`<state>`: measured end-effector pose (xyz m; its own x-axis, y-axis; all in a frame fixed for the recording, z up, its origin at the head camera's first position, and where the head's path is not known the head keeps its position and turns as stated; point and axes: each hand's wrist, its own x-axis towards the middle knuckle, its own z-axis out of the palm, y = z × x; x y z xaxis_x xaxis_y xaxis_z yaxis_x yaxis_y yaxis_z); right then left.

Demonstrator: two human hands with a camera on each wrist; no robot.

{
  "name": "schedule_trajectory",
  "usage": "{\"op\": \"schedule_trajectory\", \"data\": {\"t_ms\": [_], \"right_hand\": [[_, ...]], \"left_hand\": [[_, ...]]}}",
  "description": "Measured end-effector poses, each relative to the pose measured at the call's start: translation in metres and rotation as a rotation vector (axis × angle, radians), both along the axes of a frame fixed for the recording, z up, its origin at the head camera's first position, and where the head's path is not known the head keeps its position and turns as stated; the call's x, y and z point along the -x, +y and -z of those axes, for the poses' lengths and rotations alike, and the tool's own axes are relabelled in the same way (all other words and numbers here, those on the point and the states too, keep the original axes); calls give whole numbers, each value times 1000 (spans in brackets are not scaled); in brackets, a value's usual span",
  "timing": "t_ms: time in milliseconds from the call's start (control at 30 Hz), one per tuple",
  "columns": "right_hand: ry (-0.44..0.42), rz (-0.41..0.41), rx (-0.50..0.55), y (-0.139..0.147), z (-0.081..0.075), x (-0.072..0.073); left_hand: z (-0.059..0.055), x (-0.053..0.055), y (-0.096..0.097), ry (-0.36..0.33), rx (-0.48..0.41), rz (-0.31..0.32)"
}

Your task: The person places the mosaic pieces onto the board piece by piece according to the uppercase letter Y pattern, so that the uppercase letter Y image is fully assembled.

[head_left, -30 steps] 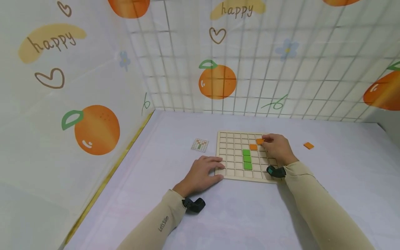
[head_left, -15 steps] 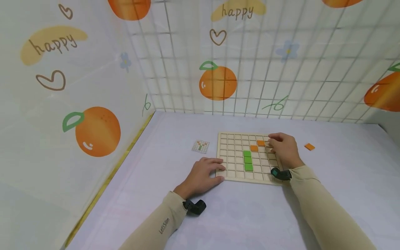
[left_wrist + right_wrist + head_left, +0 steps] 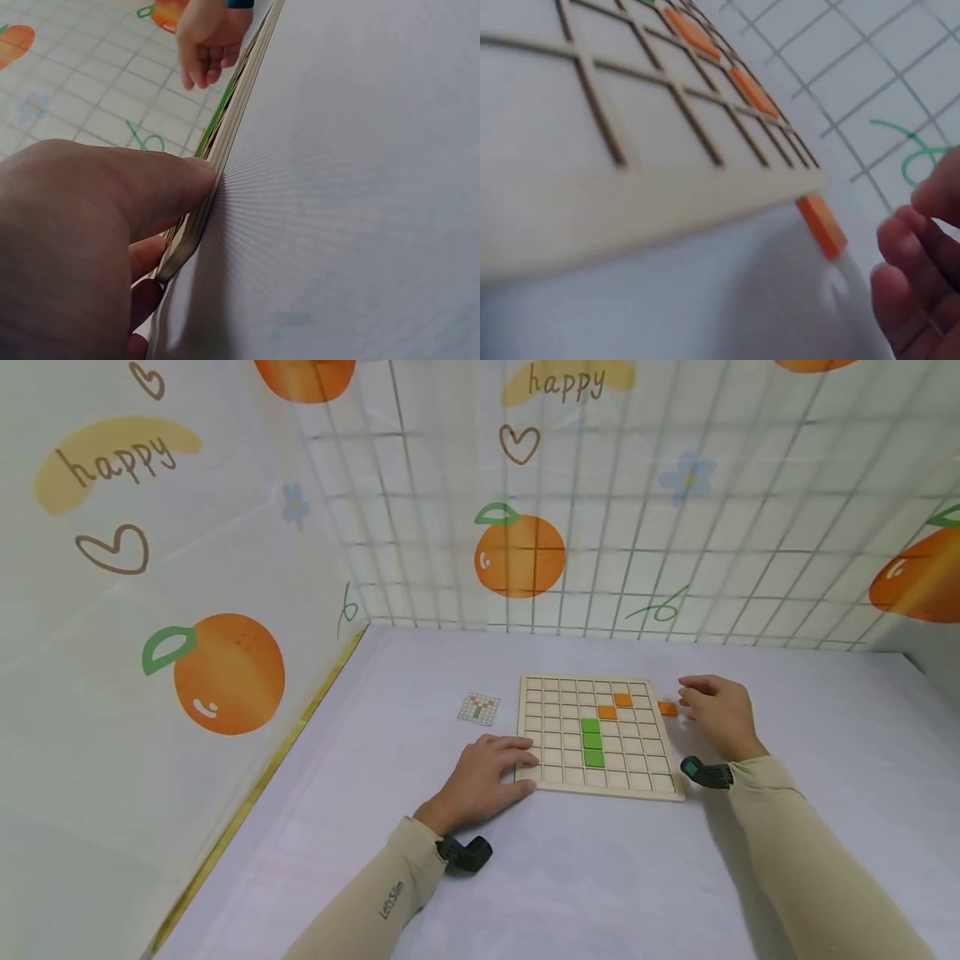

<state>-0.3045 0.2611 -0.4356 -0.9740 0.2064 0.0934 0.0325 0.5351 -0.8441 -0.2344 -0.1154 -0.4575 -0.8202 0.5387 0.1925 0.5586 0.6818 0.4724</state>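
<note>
A pale wooden grid board (image 3: 551, 735) lies flat on the table. In its cells sit three green tiles (image 3: 592, 742) in a column and two orange tiles (image 3: 622, 700) stepping up to the right. My left hand (image 3: 480, 781) rests at the board's front left corner, fingers over the left edge and thumb (image 3: 184, 184) against the front edge. Beside the board's right edge lies a loose orange tile (image 3: 823, 226). Just right of that tile is my right hand (image 3: 722, 714), loosely bent, with nothing visible between thumb and fingers.
A small printed card (image 3: 478, 709) with a coloured grid pattern lies left of the board. A patterned white curtain (image 3: 420, 527) hangs over a wire grid behind the table, and a yellow strip (image 3: 300, 727) runs along the table's left edge.
My right hand has left the board's upper right and moved right, revealing the orange tile beside the board. Another loose orange tile, visible farther right earlier, is now hidden. My left hand stays put.
</note>
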Motion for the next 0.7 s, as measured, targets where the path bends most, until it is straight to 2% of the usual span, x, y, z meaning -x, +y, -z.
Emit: {"op": "schedule_trajectory", "data": {"t_ms": [400,700], "right_hand": [[-135,-53,-115,6,10,0],[-177,-208,-229,8,5,-1]], "left_hand": [[0,-1,-1,-4,3,3],[-2,-1,0,-17,6,-11]]}}
